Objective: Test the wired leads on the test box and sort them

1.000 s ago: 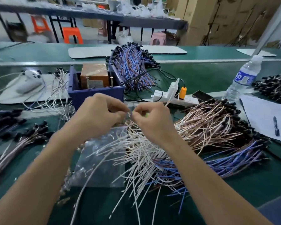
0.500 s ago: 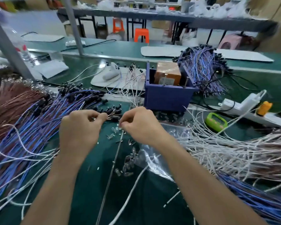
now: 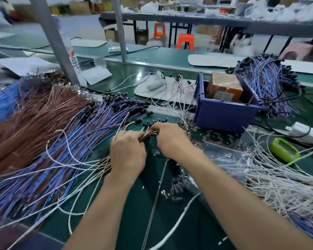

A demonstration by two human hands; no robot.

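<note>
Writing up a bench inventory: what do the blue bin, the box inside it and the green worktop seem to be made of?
Blue bin: moulded plastic, matte, going by its even colour and thick straight walls. Box: probably cardboard wrapped in glossy brown tape, judging by its sheen; uncertain. Worktop: smooth green rubber or vinyl mat, faintly reflecting light.

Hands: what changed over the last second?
Both hands moved left, off the white lead pile. Then they pinched a single white lead; now the left hand and right hand grip a bundle of brown leads beside the blue-lead pile. The view swung left too. Blue bin, its orange-brown box and the green device stayed put.
</note>
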